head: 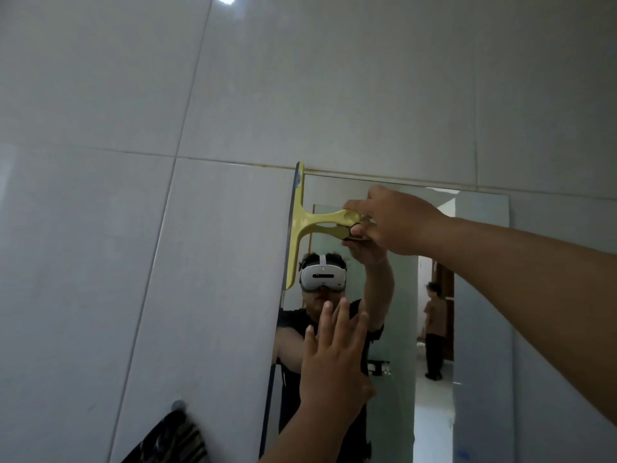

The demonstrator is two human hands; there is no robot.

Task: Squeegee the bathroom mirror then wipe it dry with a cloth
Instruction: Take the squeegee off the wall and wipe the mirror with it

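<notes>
A tall frameless mirror (480, 295) hangs on the tiled wall. A yellow squeegee (302, 225) stands with its blade upright along the mirror's top left edge. My right hand (394, 222) is closed around its handle, reaching in from the right. My left hand (334, 355) is held up flat with fingers spread against the lower left part of the glass. The mirror reflects a person wearing a white headset and both raised arms.
Large grey wall tiles (167, 262) surround the mirror. A dark striped cloth (173, 439) hangs from a hook (178, 405) at the bottom left. In the reflection, another person stands in a doorway behind me.
</notes>
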